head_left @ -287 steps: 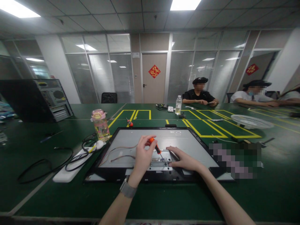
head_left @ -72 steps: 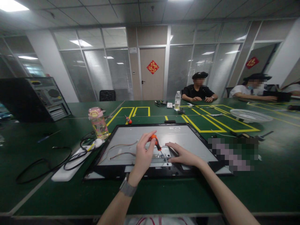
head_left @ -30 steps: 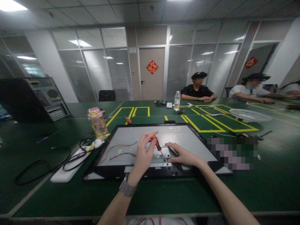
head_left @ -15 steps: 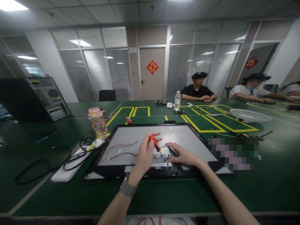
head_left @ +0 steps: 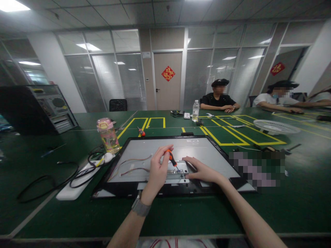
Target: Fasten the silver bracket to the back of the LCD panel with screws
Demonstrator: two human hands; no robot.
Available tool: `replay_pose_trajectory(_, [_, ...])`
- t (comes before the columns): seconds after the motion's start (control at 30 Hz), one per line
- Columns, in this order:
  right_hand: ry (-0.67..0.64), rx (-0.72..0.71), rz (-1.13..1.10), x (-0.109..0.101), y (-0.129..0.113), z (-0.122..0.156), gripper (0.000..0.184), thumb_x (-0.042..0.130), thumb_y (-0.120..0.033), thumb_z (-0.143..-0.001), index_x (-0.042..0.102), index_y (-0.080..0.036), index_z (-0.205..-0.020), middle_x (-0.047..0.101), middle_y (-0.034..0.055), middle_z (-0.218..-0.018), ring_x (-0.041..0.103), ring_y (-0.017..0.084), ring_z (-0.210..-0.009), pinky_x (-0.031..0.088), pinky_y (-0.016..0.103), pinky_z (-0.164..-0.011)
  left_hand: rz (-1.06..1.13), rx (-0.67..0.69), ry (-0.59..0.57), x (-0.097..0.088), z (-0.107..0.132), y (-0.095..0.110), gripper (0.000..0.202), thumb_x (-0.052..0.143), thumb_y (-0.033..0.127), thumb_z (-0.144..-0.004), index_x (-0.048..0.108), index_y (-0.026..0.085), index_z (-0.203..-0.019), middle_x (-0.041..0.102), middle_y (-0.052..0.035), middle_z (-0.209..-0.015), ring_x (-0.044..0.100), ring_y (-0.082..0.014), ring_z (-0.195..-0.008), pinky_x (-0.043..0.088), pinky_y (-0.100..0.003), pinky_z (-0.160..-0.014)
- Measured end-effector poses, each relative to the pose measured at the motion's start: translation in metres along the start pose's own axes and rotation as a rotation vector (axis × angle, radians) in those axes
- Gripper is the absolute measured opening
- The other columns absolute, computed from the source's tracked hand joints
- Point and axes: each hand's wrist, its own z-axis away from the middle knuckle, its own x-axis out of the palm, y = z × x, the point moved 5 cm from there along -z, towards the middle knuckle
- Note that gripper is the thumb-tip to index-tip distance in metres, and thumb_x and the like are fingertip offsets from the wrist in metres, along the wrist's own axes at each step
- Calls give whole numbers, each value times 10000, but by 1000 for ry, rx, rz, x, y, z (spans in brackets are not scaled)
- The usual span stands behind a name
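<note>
My left hand [head_left: 158,168] grips an orange and black screwdriver [head_left: 171,158], tilted with its shaft pointing down and to the right. The tip meets a small metal bracket [head_left: 178,174] near the front edge of a monitor panel [head_left: 144,146], which lies face down in its black frame. My right hand [head_left: 200,170] rests on the panel at the bracket's right end, thumb and fingers apart around it. Thin wires [head_left: 134,169] run over the panel's left part toward the bracket. A watch sits on my left wrist.
Left of the panel are a white power strip [head_left: 74,187] with black cables, a pink-lidded bottle [head_left: 108,137] and a computer case [head_left: 38,110]. Behind it lies a red screwdriver [head_left: 141,132]. A water bottle [head_left: 196,112] and white ring [head_left: 276,126] stand farther back; two people sit across the table.
My left hand has turned slightly around the screwdriver, its fingers shifting a little to the left. The right hand and the panel stay in place.
</note>
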Motion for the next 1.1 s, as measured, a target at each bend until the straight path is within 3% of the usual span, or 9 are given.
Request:
replay_pose_trajectory(0.17, [-2,0,-4,0,-1,0,786,704,-491,-750,420,-208,-1426,371,114,-1526,238,309,-1443,172,482,-1188,-95,52,53,-2,0,0,175,586,239,-887,705,228,-1015,577,-24,-900,593,-157,-843,478,-288,-811])
replay_pose_trajectory(0.37, [-1,0,10,1,-1,0,797,702,-492,-748,416,-191,-1428,366,126,-1527,246,311,-1440,174,485,-1187,116,-79,7,3,3,-9,321,485,229,-938,569,209,-1247,648,-80,-1118,623,-192,-1054,479,-330,-931])
replay_pose_trajectory(0.47, [-3,-8,10,1,-1,0,799,699,-494,-750,410,-190,-1430,368,124,-1526,248,303,-1440,176,476,-1188,128,-79,-19,4,3,-8,286,482,265,-943,620,192,-1183,637,-90,-1108,613,-202,-1059,480,-332,-926])
replay_pose_trajectory(0.6, [-3,-1,6,0,-2,0,796,701,-497,-750,410,-204,-1430,365,113,-1529,248,300,-1440,183,485,-1186,-48,-5,56,-2,1,-2,199,592,288,-886,711,217,-1028,574,-46,-955,595,-168,-883,483,-302,-837])
replay_pose_trajectory(0.8, [-2,-7,8,-1,-1,1,778,698,-501,-757,414,-230,-1429,372,103,-1526,252,299,-1439,181,494,-1186,34,-63,30,-2,1,-6,302,435,233,-961,619,206,-1199,645,-68,-1032,615,-192,-997,458,-331,-900])
replay_pose_trajectory(0.9, [2,-15,4,0,0,0,790,703,-511,-751,419,-217,-1427,379,109,-1520,252,309,-1437,186,488,-1185,6,-49,31,-1,0,-4,266,478,262,-945,662,202,-1127,630,-69,-1046,605,-192,-998,455,-320,-898])
replay_pose_trajectory(1.0, [3,-9,0,0,0,0,804,706,-518,-744,419,-204,-1426,375,117,-1521,258,320,-1432,187,491,-1184,-71,1,81,-3,0,-1,183,597,282,-882,713,215,-1006,580,-38,-935,589,-164,-867,469,-283,-817])
replay_pose_trajectory(1.1, [-5,0,0,-1,-2,1,795,697,-517,-751,414,-211,-1428,370,112,-1525,258,311,-1433,181,493,-1186,-90,21,93,-5,-1,2,178,571,256,-898,709,209,-1000,588,-32,-886,588,-161,-842,469,-283,-802])
